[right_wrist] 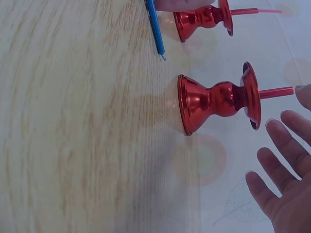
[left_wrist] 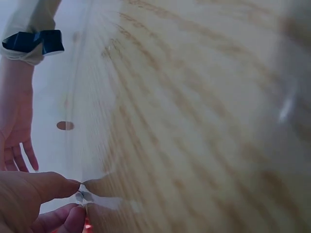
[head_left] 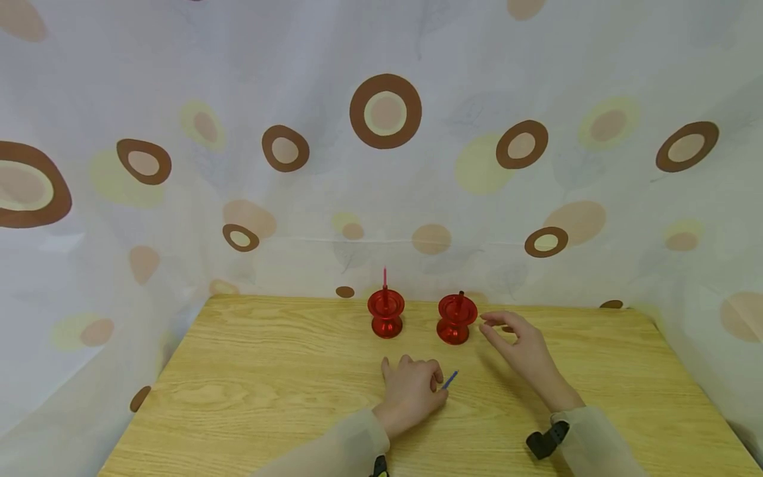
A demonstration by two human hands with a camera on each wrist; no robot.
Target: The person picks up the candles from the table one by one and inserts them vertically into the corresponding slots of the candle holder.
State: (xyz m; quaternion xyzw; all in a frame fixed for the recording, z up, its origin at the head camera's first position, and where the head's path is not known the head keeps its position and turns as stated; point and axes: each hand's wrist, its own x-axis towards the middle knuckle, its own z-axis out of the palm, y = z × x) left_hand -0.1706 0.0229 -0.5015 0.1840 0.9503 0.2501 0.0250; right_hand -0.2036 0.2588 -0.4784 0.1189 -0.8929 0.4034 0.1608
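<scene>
In the head view, my left hand (head_left: 411,392) is low over the table's middle, pinching a thin blue candle (head_left: 450,379) between thumb and fingers. The candle's wick end sticks out, as the blue candle (right_wrist: 156,30) in the right wrist view shows. Just right of the right-hand red candle holder (head_left: 457,321) is my right hand (head_left: 527,351), fingers loosely spread and holding nothing. From the right wrist, a thumb tip shows close to the upright tube of that holder (right_wrist: 223,99). The left-hand red candle holder (head_left: 386,318) carries a slim pink candle (head_left: 385,277) upright.
The wooden table (head_left: 256,371) ends at a patterned curtain (head_left: 322,199) hanging behind and around it. Both holders stand near the table's far edge, side by side with a gap between. Each wrist wears a dark strap (head_left: 548,440).
</scene>
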